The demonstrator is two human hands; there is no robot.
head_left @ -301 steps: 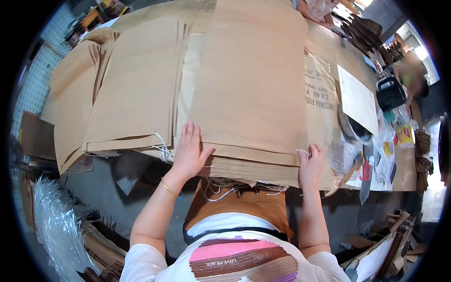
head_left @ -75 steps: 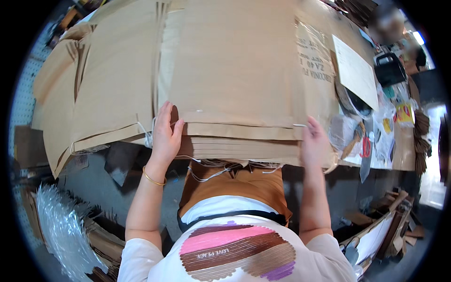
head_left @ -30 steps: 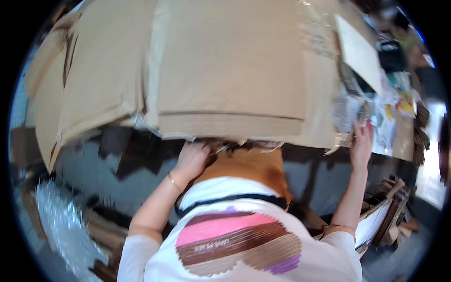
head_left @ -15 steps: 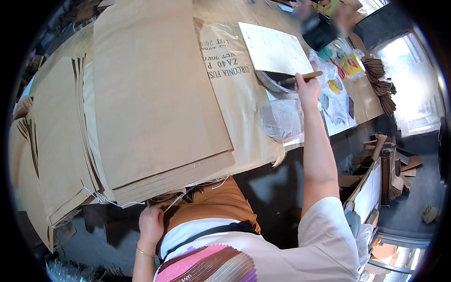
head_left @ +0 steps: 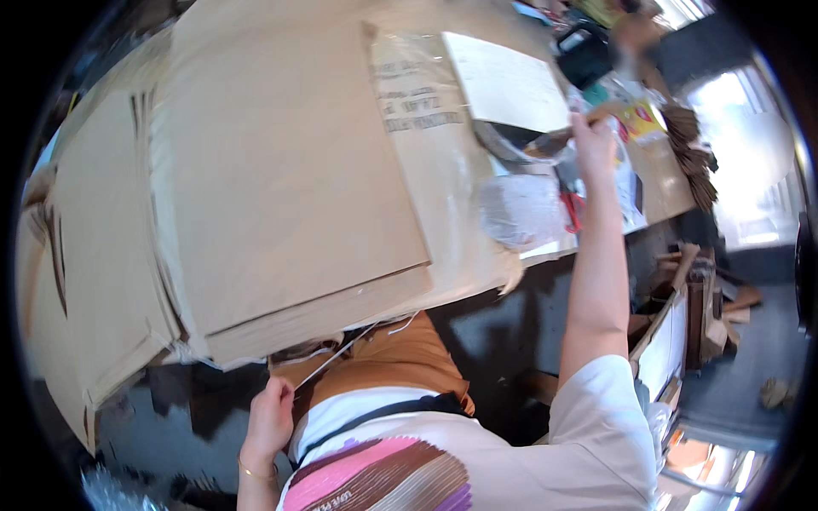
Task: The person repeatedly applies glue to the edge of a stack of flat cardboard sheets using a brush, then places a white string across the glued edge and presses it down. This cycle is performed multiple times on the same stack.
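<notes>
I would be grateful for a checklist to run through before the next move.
1. Right hand has a grip on the wooden-handled tool: ok.
2. Left hand holds the white string: ok.
3. Paper stack lies flat: ok.
4. Basin fully uncovered: not ok; the white board hides part of it.
5. Tool's tip wet: cannot tell, blurred.

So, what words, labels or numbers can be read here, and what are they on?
I won't copy wording, but here's where it stands:
Brown wrapping: dark printed lines, upside down, partly blurred.
White shirt: small pale lettering on its striped print, too blurred to read.
Yellow packet: too small and blurred.
Brown paper stack: no lettering visible.
</notes>
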